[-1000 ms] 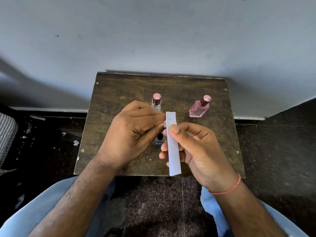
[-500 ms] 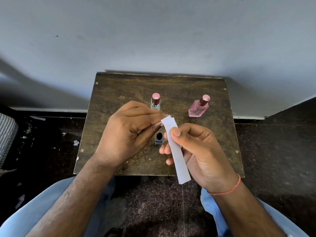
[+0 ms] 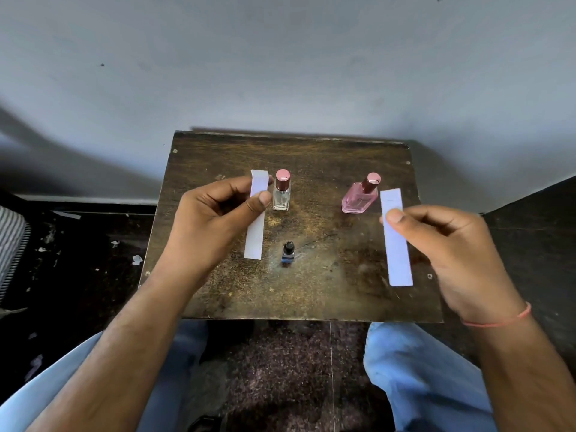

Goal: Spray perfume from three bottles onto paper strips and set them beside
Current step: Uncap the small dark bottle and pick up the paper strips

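Observation:
Three perfume bottles stand on the dark wooden table (image 3: 311, 294): a clear one with a pink cap (image 3: 282, 191), a pink one with a pink cap (image 3: 361, 194), and a small blue one with a black cap (image 3: 288, 253) nearer me. My left hand (image 3: 215, 219) pinches a white paper strip (image 3: 256, 235) just left of the clear bottle. My right hand (image 3: 448, 247) pinches a second white strip (image 3: 397, 247) just right of the pink bottle. Both strips hang lengthwise above the table.
The table is small and stands against a pale wall. Its front edge is close to my knees in light blue trousers. Dark floor with paper scraps (image 3: 137, 259) lies to the left, and a striped cloth (image 3: 11, 241) sits at the far left.
The hands were together at the table's middle with strips between them. Now they have moved apart, each holding one strip, the left beside the clear bottle and the right beside the pink one.

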The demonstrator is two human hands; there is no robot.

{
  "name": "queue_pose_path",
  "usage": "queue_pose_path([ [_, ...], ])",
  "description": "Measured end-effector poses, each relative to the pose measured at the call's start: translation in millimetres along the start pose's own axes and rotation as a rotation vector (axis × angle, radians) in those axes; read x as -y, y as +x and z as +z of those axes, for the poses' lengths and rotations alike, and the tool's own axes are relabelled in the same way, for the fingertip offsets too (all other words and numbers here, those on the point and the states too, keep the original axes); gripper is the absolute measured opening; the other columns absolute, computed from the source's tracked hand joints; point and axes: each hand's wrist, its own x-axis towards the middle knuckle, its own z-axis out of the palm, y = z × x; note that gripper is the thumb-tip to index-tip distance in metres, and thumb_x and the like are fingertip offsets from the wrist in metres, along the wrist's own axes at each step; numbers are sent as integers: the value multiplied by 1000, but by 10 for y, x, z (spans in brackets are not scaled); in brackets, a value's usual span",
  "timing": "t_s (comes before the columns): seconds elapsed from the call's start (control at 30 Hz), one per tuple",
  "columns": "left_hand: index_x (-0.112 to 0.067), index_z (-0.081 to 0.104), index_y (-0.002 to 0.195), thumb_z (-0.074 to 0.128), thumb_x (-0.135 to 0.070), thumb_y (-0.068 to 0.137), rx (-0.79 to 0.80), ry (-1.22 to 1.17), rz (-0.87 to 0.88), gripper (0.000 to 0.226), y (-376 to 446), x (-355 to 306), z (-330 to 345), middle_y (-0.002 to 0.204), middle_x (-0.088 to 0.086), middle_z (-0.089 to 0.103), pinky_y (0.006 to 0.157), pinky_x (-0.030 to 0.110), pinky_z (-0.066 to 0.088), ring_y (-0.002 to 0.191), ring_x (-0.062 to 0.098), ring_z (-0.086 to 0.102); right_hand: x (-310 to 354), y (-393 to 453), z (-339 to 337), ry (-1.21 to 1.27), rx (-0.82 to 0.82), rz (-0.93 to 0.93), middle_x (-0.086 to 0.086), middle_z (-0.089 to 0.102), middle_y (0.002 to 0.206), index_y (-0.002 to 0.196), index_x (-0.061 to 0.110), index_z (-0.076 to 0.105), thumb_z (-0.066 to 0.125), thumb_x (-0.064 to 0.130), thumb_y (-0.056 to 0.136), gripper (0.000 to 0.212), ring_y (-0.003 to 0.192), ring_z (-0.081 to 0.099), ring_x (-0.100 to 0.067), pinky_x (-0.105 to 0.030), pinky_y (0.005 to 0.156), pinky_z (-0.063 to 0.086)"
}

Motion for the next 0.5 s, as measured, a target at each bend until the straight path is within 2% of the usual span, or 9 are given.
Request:
queue_pose_path([
  [0.07,-35,86,110,82,-27,88,-7,-33,-60,24,3,11,2,97,-3,78,83,30,59,90,13,68,-127,59,-151,-159,-37,43,-5,82,84,91,34,88,88,51,84,18,78,69,-12,-32,77,53],
  [0.1,-33,86,112,83,-27,87,-14,-46,-91,26,4,21,1,92,1,73,82,30,58,88,16,65,-174,84,-199,-216,-56,71,0,83,84,89,37,87,87,43,88,6,77,70,-13,-35,76,55],
  [0.13,-32,86,113,83,-27,86,-16,-73,-124,28,4,28,1,89,2,69,80,29,58,86,16,64,-217,103,-236,-271,-82,101,3,83,83,88,40,87,87,40,91,3,75,71,-17,-37,70,57],
  [0.2,-30,86,113,84,-24,84,-3,-140,-183,30,4,28,11,83,-3,69,79,25,60,82,11,67,-285,134,-288,-378,-140,156,4,81,79,86,46,84,86,42,90,6,66,70,-22,-43,60,59],
  [0.3,-29,86,112,85,-25,82,26,-167,-226,31,-4,16,18,86,-4,74,81,26,62,84,10,72,-376,166,-339,-548,-142,206,11,78,71,82,39,82,86,47,89,11,58,73,-12,-48,71,66],
  [0.4,-28,86,115,87,-30,78,20,-160,-246,37,-9,11,-2,92,8,68,86,31,63,88,15,69,-410,174,-349,-690,-128,212,14,76,67,83,35,81,84,50,89,16,69,75,-18,-47,78,65],
  [0.5,-29,86,115,89,-34,74,16,-166,-250,41,-8,8,-31,95,13,64,85,31,62,86,14,68,-440,193,-353,-748,-117,187,10,75,70,86,31,82,84,46,91,16,75,74,-22,-41,78,61],
])
